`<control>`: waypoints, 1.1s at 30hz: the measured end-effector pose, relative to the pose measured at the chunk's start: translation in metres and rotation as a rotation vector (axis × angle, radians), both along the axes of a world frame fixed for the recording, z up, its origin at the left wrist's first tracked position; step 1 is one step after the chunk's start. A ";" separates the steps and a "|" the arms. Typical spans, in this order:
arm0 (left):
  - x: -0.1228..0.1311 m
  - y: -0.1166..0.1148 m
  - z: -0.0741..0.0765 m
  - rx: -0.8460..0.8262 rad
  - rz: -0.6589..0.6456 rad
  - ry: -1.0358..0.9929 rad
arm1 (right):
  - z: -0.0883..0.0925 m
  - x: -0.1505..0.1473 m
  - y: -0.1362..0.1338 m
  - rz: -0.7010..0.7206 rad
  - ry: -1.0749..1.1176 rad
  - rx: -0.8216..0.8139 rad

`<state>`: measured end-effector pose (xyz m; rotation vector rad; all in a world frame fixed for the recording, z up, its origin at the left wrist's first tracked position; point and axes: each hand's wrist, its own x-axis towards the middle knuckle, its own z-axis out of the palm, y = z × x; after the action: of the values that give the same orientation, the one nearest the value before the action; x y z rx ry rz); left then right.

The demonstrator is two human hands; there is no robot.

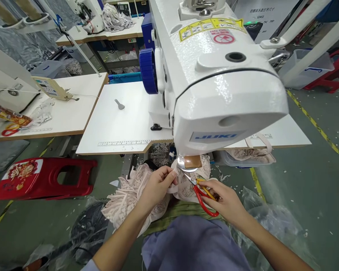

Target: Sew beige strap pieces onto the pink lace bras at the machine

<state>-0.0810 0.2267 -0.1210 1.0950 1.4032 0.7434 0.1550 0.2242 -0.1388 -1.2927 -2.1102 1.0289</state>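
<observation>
- Head view, left hand: the left hand [159,184] has its thumb and fingers pinched together on the edge of the pale fabric [182,188], which hangs below the machine head, between the two hands and over the person's lap. A loose pinch could let the edge slip and spoil a cut.
- Head view, right hand: the right hand [224,199] has its fingers closed around the handles of the red-and-orange scissors [199,194], blades pointing up and left towards the pinched edge. How far the blades are parted is too small to tell.
- Head view, fingertips: the blade tips lie close to the left fingertips, so a hasty snip could nick skin; the cause would be the pinch sitting so near the cutting line.
- Head view, fabric: the layers bunch closely here, and a second fold lying behind the edge could be cut by mistake.
- Head view, machine: the white sewing machine [228,94] overhangs both hands, and its metal guard [188,168] is just beside the blades. Lifting the scissors carelessly could knock the guard, and the machine head may block the sightline to the work.
- Head view, pile: more pale pieces [124,203] heap beside the left forearm; a sleeve or elbow brushing them could drag some to the littered floor [288,169].
</observation>
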 end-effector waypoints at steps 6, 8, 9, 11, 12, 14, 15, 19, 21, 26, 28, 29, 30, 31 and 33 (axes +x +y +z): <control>-0.007 -0.002 -0.003 0.239 0.002 0.352 | 0.002 0.036 0.006 -0.036 -0.132 -0.025; -0.009 -0.003 -0.007 0.343 -0.041 0.510 | -0.001 0.049 0.028 -0.092 -0.213 0.038; -0.009 -0.002 -0.008 0.376 -0.071 0.548 | -0.002 0.054 0.045 -0.133 -0.260 0.083; -0.009 0.001 -0.007 0.377 -0.142 0.526 | -0.002 0.061 0.086 -0.225 -0.359 0.172; -0.010 0.003 -0.005 0.350 -0.186 0.473 | -0.001 0.064 0.109 -0.264 -0.411 0.200; -0.013 0.009 0.002 0.267 -0.280 0.351 | 0.006 0.066 0.146 -0.273 -0.496 0.244; -0.015 0.012 0.007 0.224 -0.320 0.320 | 0.010 0.065 0.156 -0.245 -0.503 0.284; -0.020 0.012 0.016 0.213 -0.349 0.476 | 0.013 0.051 0.131 -0.164 -0.283 0.370; -0.013 0.006 0.013 0.421 -0.314 0.611 | 0.002 0.042 0.089 -0.005 -0.140 0.232; 0.031 -0.011 0.002 0.957 -0.322 0.662 | -0.029 0.013 0.006 0.206 0.096 -0.082; 0.048 -0.015 0.004 0.983 -0.315 0.618 | -0.030 0.000 -0.002 0.112 0.260 -0.118; 0.055 -0.016 0.005 0.950 -0.293 0.579 | -0.027 -0.005 -0.002 0.044 0.352 -0.141; 0.061 -0.016 0.006 0.881 -0.260 0.520 | -0.022 -0.009 0.000 -0.034 0.432 -0.171; 0.066 -0.015 0.008 0.784 -0.215 0.443 | -0.015 -0.013 0.004 -0.108 0.492 -0.204; 0.071 -0.013 0.009 0.556 -0.103 0.276 | 0.001 -0.019 0.014 -0.227 0.566 -0.255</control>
<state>-0.0097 0.2133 -0.1118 1.7434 1.3875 0.9653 0.1360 0.2382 -0.1380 -1.1428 -1.4145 1.3948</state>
